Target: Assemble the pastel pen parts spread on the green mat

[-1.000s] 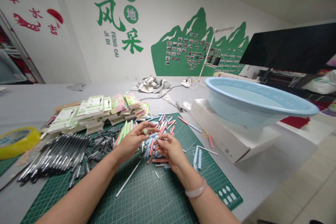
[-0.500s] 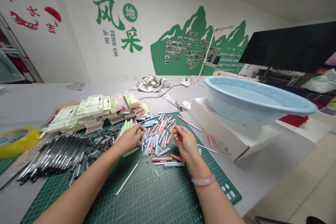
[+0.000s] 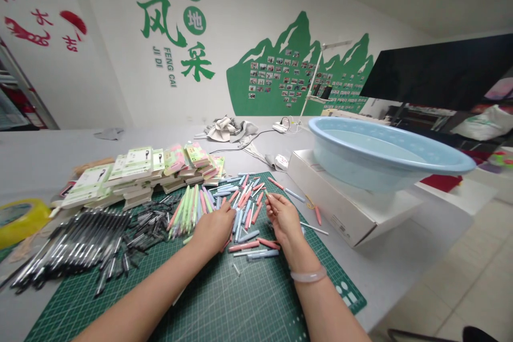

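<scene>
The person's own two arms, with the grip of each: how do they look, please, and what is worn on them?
The left grip and right grip are human hands without gloves. The left forearm and right forearm show no sleeves. A smooth, pale, translucent-looking bangle circles the right one.

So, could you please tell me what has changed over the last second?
The bare left hand has parted from the bare right hand and come down to the pink and blue plastic pen parts, its grasp hidden. The right hand has drawn away rightward, pinching something small and green. The light-blue round plastic basin and white cardboard box stayed put.
</scene>
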The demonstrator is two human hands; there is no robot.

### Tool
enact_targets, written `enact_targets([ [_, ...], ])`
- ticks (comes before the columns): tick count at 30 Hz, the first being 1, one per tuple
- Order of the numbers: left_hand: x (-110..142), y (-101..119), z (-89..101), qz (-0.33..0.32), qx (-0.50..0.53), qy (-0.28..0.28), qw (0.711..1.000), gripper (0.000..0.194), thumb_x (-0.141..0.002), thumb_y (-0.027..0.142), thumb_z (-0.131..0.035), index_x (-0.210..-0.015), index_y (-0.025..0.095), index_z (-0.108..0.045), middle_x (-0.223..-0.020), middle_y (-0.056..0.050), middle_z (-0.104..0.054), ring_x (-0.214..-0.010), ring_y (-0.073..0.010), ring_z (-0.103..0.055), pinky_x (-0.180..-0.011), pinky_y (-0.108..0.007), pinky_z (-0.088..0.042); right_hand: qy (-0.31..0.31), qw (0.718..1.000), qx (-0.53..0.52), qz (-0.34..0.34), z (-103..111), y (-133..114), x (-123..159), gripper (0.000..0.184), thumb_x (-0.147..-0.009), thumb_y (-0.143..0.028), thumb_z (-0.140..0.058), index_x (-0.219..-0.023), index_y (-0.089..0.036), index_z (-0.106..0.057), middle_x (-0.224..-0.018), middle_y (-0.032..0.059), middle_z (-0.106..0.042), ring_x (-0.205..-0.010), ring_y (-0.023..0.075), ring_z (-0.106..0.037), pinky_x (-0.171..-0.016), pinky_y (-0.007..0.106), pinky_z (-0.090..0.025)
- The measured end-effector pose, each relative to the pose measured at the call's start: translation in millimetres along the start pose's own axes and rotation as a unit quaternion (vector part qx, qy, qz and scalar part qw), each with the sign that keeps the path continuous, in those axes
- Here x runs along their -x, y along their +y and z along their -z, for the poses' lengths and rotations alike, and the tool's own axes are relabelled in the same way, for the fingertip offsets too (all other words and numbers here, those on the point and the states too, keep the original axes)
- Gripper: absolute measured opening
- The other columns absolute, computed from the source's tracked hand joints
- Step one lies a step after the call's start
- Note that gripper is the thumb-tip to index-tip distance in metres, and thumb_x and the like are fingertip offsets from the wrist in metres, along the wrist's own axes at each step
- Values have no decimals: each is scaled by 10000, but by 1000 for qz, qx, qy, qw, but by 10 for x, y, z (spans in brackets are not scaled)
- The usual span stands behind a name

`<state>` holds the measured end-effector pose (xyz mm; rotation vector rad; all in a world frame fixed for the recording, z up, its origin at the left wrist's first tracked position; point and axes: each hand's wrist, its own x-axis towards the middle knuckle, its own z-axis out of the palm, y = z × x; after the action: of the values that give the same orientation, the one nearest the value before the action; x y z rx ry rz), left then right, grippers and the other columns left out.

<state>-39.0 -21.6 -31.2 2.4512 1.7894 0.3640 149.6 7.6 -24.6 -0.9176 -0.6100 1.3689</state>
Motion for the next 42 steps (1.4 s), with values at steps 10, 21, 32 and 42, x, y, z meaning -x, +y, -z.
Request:
enact_targets([
  [10, -202, -34, 227, -9, 234, 80, 969, 258, -792, 275, -536, -1018, 214, -643, -1039, -81, -636, -971, -241, -567, -849, -344, -390, -55, 997, -1, -49, -28, 58, 30, 238, -588, -252, -777, -754, -138, -652, -653, 13, -647, -495, 59, -535, -436, 146, -418],
  [21, -357, 226, 189, 100, 661, 7, 744, 314, -641, 364, -709, -841, 124, -671, -426, 84, -371, -387, -42, -247, -419, -202, -162, -150, 985, 17, -80, -162, 129, 181, 248, -642, -327, -743, -739, -118, -650, -589, 0, -616, -429, 52, -491, -417, 161, -417],
  [32, -312, 128, 141, 102, 694, -11, 713, 290, -650, 341, -716, -813, 115, -637, -430, 91, -339, -384, -27, -210, -405, -195, -105, -193, 976, 20, -103, -149, 162, 201, 209, -661, -266, -740, -750, -94, -661, -677, 46, -674, -492, 48, -563, -489, 135, -453],
  [42, -299, 101, 185, 84, 685, -9, 724, 345, -652, 402, -705, -843, 126, -626, -471, 87, -343, -393, -31, -220, -398, -187, -116, -207, 969, 11, -133, -134, 128, 196, 246, -647, -253, -748, -811, -98, -651, -692, 39, -675, -506, 52, -580, -517, 146, -464],
])
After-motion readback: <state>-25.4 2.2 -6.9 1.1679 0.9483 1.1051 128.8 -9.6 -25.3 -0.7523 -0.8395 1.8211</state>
